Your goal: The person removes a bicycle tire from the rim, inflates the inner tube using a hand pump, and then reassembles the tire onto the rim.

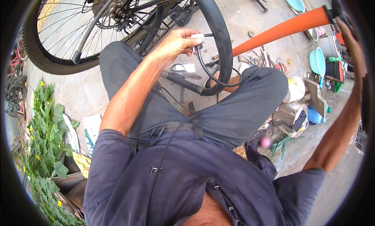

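Orange pump (281,32) at two o'clock, black tube (225,42) at one, yellow-dotted green leaves (45,128) at nine, navy shirt (183,167) at six.

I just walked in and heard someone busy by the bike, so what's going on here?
A seated person has an orange pump and a black inner tube at hand. The left hand grips the pale pump head against the tube's inner side. The right hand is up at the pump's top end, though its grip is hard to make out near the picture's dark edge. A bicycle wheel stands at the upper left.
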A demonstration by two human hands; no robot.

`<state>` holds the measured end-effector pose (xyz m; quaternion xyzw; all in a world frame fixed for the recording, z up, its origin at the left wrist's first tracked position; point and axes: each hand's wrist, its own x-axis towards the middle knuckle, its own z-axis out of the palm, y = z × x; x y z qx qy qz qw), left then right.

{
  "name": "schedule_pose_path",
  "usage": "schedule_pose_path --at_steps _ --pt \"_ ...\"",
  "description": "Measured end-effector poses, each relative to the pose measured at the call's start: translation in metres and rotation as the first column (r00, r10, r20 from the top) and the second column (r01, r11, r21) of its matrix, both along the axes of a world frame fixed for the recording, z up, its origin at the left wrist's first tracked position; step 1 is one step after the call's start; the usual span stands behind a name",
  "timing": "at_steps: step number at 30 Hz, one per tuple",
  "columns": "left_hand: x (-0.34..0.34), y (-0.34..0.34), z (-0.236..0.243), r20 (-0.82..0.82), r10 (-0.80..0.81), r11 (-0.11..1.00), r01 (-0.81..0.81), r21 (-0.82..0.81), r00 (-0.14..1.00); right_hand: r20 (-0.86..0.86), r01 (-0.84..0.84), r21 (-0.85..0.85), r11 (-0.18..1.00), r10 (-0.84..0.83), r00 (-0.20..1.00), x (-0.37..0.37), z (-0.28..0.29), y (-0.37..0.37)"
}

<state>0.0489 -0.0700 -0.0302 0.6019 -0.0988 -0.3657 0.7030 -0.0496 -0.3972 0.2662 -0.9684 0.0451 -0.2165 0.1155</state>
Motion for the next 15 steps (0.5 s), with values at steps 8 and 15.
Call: schedule_pose_path --at_steps 8,15 --pt "-0.001 -0.001 0.006 -0.088 0.009 0.983 -0.025 -0.184 0.996 -0.006 0.071 -0.121 0.990 -0.072 0.997 0.017 -0.139 0.039" --pt "-0.019 0.008 -0.017 -0.261 -0.046 0.812 -0.116 -0.571 0.964 -0.053 0.053 -0.015 0.998 -0.054 0.997 -0.005 -0.075 0.019"
